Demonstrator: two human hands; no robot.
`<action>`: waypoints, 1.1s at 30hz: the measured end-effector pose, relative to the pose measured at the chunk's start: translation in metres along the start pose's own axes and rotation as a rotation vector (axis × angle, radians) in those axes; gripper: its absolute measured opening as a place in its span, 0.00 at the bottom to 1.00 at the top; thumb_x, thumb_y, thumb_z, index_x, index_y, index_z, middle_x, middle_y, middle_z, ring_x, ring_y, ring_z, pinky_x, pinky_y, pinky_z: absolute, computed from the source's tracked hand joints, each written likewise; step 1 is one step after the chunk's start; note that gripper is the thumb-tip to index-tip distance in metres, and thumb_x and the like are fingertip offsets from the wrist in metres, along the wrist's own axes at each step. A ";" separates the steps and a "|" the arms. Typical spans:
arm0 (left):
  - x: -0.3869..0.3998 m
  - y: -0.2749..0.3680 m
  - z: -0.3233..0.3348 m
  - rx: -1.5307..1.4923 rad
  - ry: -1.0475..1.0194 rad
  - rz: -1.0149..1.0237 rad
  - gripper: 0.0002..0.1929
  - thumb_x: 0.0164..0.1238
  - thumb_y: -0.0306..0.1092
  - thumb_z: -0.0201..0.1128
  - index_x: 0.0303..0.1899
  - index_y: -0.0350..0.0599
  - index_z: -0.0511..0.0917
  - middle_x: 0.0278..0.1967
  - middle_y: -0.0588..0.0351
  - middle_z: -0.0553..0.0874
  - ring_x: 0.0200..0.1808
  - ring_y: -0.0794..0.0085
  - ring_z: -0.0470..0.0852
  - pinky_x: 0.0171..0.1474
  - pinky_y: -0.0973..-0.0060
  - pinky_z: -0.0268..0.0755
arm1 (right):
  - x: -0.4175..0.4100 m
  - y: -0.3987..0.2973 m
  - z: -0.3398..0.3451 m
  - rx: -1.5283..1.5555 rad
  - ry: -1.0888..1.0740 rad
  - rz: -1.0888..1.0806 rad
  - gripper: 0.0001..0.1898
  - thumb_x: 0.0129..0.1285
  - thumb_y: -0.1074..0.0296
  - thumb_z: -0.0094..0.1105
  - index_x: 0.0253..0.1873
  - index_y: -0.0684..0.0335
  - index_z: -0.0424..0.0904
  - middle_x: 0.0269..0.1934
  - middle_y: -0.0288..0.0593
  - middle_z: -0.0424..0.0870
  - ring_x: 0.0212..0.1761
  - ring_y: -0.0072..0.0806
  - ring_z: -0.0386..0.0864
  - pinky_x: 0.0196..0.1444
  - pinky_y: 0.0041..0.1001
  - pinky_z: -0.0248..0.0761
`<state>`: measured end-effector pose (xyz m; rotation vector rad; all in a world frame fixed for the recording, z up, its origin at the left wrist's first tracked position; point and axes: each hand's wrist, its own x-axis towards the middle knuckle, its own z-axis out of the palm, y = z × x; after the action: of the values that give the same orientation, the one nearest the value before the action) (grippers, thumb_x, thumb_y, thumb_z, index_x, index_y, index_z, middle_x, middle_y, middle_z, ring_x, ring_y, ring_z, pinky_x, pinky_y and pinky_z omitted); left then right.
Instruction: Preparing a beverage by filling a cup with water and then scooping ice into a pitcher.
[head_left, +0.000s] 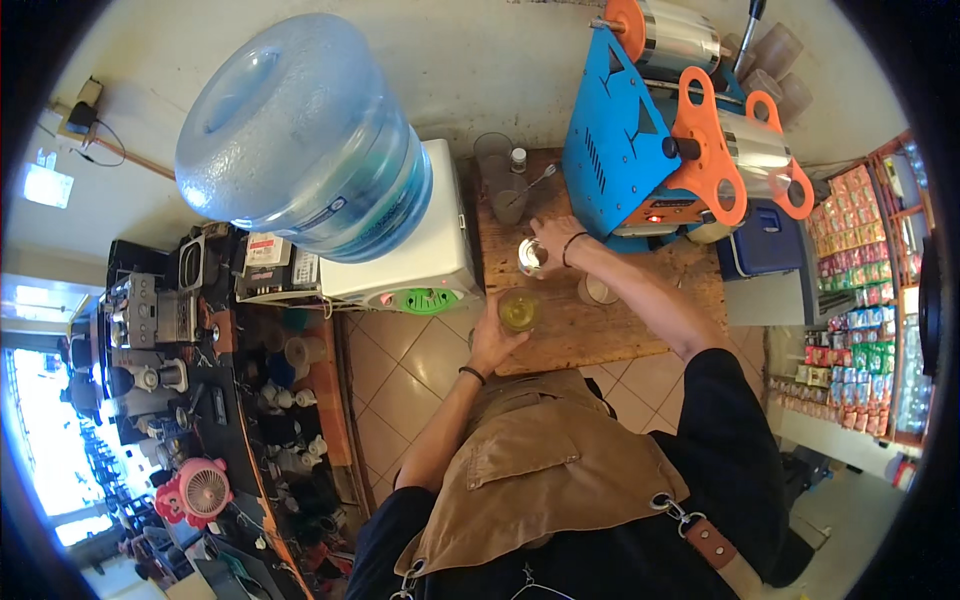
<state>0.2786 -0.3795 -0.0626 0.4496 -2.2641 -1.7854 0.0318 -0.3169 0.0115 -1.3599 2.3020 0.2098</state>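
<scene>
My left hand (495, 337) is wrapped around a clear cup (519, 310) with yellow-green liquid in it, at the near left part of the wooden table (570, 330). Just beyond it, my right hand (556, 238) grips a small shiny metal cup (532, 256); its contents cannot be made out. Under my right forearm stands another clear cup (597, 289), partly covered by the arm. Farther back, a clear cup (509, 201) has a metal spoon (538, 184) leaning at it. Behind that are another clear cup (493, 147) and a small white-capped jar (518, 157).
A blue cup-sealing machine (611, 142) with orange reel holders stands at the back right, its red light on. On the left, a white water dispenser (442, 225) carries a large blue bottle (307, 142). A dark blue box (761, 240) sits beyond the table's right side.
</scene>
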 end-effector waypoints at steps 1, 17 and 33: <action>0.000 0.004 0.003 0.008 0.027 0.040 0.42 0.48 0.30 0.78 0.67 0.46 0.64 0.61 0.45 0.78 0.64 0.49 0.77 0.65 0.60 0.71 | 0.000 0.016 0.010 0.000 0.001 0.000 0.40 0.47 0.65 0.78 0.68 0.51 0.71 0.65 0.50 0.75 0.59 0.48 0.79 0.55 0.44 0.77; -0.012 0.013 0.018 -0.117 0.084 -0.048 0.42 0.53 0.28 0.78 0.69 0.40 0.61 0.64 0.46 0.75 0.66 0.62 0.74 0.68 0.65 0.70 | -0.009 0.015 0.033 0.221 0.171 -0.188 0.35 0.48 0.56 0.77 0.61 0.54 0.70 0.56 0.45 0.75 0.61 0.47 0.77 0.54 0.48 0.73; 0.022 -0.010 0.004 0.002 -0.084 0.072 0.44 0.53 0.30 0.78 0.71 0.41 0.60 0.62 0.42 0.76 0.65 0.53 0.76 0.67 0.62 0.71 | -0.164 -0.051 0.042 1.495 0.812 -0.065 0.38 0.47 0.66 0.81 0.64 0.64 0.71 0.58 0.41 0.77 0.62 0.31 0.75 0.66 0.32 0.68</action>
<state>0.2574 -0.3859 -0.0740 0.2953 -2.3071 -1.7985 0.1560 -0.1978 0.0538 -0.6398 1.8905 -1.9385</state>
